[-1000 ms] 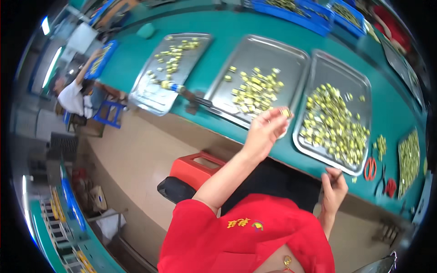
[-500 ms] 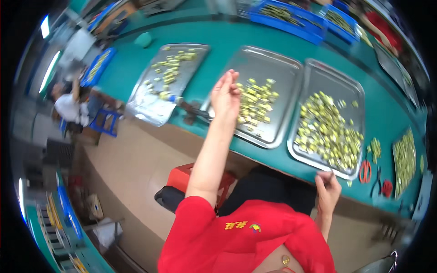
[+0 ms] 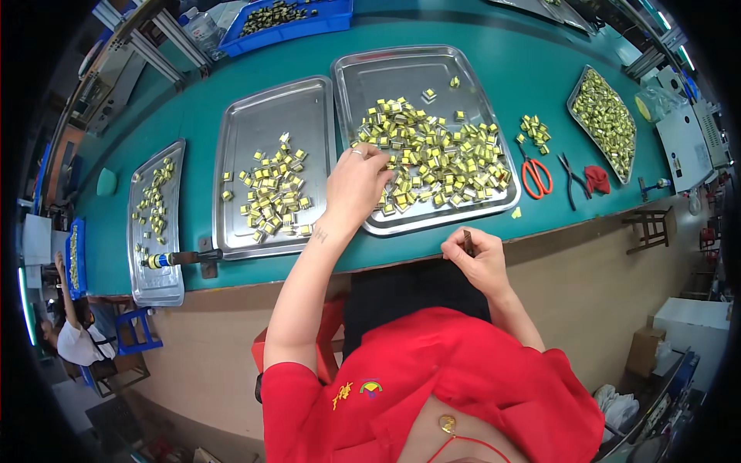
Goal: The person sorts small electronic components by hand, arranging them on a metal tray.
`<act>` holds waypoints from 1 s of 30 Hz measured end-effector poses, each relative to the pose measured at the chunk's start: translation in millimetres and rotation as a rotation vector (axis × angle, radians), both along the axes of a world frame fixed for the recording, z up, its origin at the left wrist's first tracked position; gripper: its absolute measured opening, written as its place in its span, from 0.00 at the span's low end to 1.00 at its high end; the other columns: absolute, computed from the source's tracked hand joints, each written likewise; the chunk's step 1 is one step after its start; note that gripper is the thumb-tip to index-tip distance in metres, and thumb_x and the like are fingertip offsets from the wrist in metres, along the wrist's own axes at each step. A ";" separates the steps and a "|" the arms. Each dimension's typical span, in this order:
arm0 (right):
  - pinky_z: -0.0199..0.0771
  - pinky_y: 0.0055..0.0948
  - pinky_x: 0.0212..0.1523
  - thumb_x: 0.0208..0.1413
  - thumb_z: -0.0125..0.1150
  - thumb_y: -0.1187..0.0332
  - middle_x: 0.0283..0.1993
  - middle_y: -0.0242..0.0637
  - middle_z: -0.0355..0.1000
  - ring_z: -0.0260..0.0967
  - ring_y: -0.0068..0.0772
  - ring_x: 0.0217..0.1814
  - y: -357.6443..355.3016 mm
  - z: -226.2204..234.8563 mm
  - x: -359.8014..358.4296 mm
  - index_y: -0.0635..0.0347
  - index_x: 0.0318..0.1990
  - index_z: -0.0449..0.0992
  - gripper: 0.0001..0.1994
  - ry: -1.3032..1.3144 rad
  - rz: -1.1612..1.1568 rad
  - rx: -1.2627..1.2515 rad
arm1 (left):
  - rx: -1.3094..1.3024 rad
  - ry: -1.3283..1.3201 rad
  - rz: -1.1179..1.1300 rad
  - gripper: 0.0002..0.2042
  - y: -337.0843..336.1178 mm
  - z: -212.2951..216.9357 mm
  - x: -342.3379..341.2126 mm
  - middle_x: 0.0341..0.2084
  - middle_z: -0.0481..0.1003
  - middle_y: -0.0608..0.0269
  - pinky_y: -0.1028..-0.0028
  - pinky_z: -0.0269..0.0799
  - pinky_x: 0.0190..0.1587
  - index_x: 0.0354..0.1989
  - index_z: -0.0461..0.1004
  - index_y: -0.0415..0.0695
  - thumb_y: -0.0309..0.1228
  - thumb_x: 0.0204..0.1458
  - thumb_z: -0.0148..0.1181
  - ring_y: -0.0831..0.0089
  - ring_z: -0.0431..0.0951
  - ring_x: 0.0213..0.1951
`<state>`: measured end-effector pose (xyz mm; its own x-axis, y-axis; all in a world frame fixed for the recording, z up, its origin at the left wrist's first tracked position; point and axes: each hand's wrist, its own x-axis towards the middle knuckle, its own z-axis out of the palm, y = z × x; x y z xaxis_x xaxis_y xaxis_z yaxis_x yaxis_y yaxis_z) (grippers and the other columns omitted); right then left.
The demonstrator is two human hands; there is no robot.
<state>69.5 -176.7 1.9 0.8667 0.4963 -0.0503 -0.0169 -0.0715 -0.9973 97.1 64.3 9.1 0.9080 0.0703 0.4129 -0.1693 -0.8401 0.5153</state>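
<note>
My left hand (image 3: pixel 356 184) is over the left side of the large metal tray (image 3: pixel 505 207), its curled fingertips down at the edge of a pile of small yellow-wrapped, silver-sided blocks (image 3: pixel 444 158) that look like little transformers. Whatever is between those fingertips is hidden. In front of the table edge, my right hand (image 3: pixel 480 261) is closed around a short, narrow dark brown tool (image 3: pixel 468 242); its kind is not clear. To the left, a second metal tray (image 3: pixel 266 116) carries more of the same blocks, more loosely scattered.
A narrower tray (image 3: pixel 171 289) stands farther left, beside a yellow-and-blue cylindrical tool (image 3: pixel 166 260) at the table edge. To the right lie red-handled scissors (image 3: pixel 536 177), pliers (image 3: pixel 571 181), a red cloth (image 3: pixel 597 180) and a full tray (image 3: pixel 637 139). A blue bin (image 3: pixel 328 23) stands behind.
The view has turned rightward. My left hand has gone from above the middle tray to the pile in the tray right of it. My right hand stays near the table edge, fingers closed.
</note>
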 end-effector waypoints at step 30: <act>0.55 0.12 0.26 0.44 0.62 0.83 0.38 0.34 0.65 0.56 0.11 0.27 -3.1 13.4 -11.8 0.68 0.39 0.73 0.13 -0.151 0.122 0.196 | -1.737 0.341 -0.221 0.12 -86.5 -1.2 -116.2 0.34 0.76 0.61 0.81 0.71 0.34 0.45 0.71 0.35 0.22 0.52 0.55 0.79 0.75 0.33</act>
